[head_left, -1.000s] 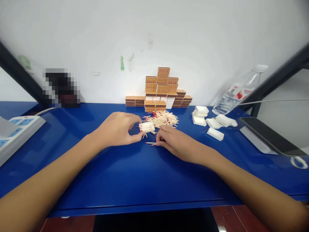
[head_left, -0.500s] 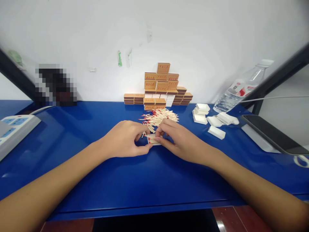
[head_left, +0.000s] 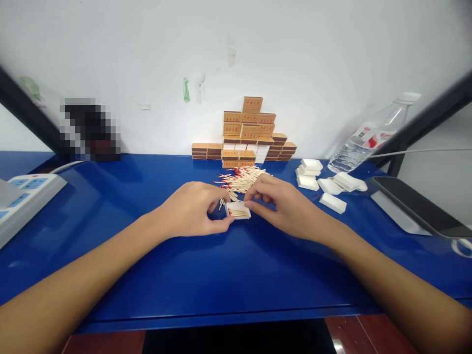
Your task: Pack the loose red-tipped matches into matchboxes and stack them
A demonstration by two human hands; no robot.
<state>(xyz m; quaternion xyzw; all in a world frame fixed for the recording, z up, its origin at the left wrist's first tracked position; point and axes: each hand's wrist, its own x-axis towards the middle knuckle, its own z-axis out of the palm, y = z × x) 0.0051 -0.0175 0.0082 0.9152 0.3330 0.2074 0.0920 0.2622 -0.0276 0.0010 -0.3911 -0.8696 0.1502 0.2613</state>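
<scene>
My left hand (head_left: 199, 209) grips the left end of a small white matchbox tray (head_left: 249, 215), thumb at the near side and fingers at the far side. Several red-tipped matches (head_left: 239, 213) lie in the tray along its near side. By the tray's far right corner is my right hand (head_left: 276, 201), its thumb and fingertips drawn close together; whether anything is between them is hidden. Just beyond both hands spreads a heap of loose matches (head_left: 241, 179), with a few scattered ones near my left fingers.
Orange matchboxes (head_left: 231, 129) are stacked against the wall behind the heap. To the right lie white trays (head_left: 333, 202), a leaning plastic bottle (head_left: 363, 140) and a phone (head_left: 416, 201). A power strip (head_left: 40, 191) sits at the left on the blue table (head_left: 221, 280).
My right hand has drawn back from over the tray toward its far right corner, uncovering the matches inside. My left hand keeps its grip on the tray.
</scene>
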